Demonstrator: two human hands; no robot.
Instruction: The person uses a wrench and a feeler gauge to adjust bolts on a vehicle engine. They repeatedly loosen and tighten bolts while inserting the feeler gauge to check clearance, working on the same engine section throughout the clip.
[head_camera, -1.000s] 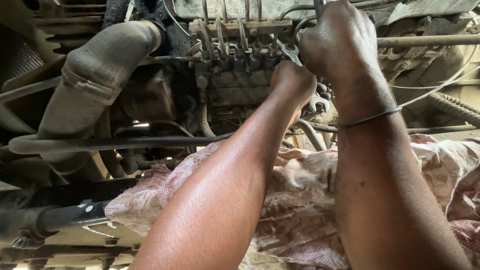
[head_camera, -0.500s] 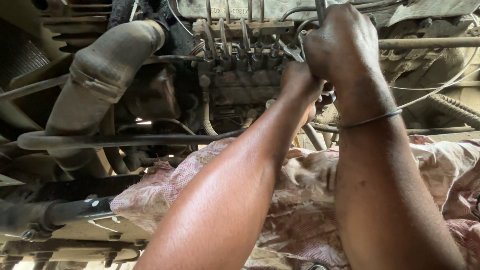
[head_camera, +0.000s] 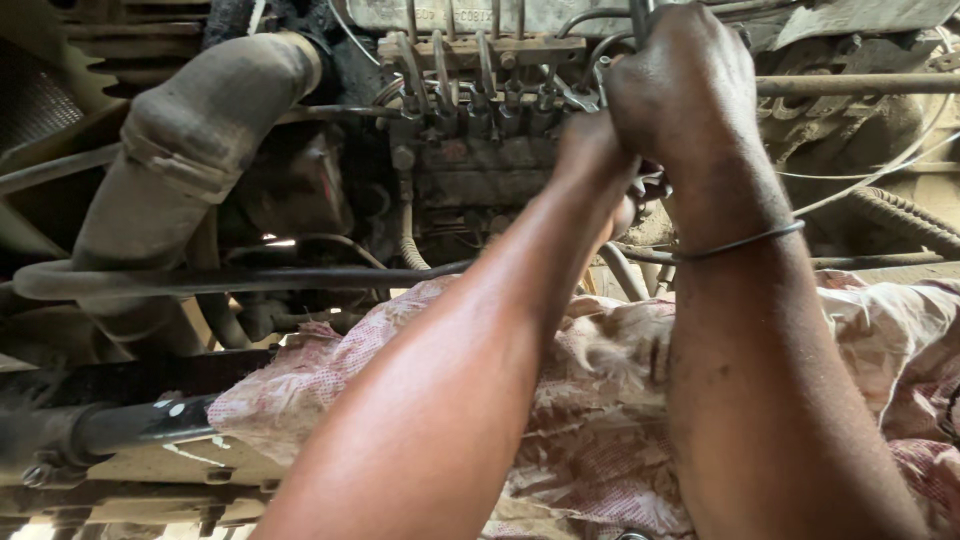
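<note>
Hose: a thick dusty hose (head_camera: 190, 150) bends down well left of the pump, with open gaps around it.
Pump: the grimy pump (head_camera: 480, 150) sits at top centre, a row of thin metal pipes (head_camera: 470, 60) rising from its top edge.
Left hand: the left hand (head_camera: 595, 170) presses in at the pump's right edge; its fingers are hidden, so I cannot tell their grip.
Right hand: the right hand (head_camera: 685, 95), just right of the pump, has its fingers curled tight round a wrench (head_camera: 575, 98) whose end touches the pipe fittings; a thin band (head_camera: 740, 243) circles the wrist.
Cloth: a pink patterned cloth (head_camera: 600, 400) lies below the pump, under both forearms.
Room: tight at the pump's right edge, crowded by a rod and cables.
</note>
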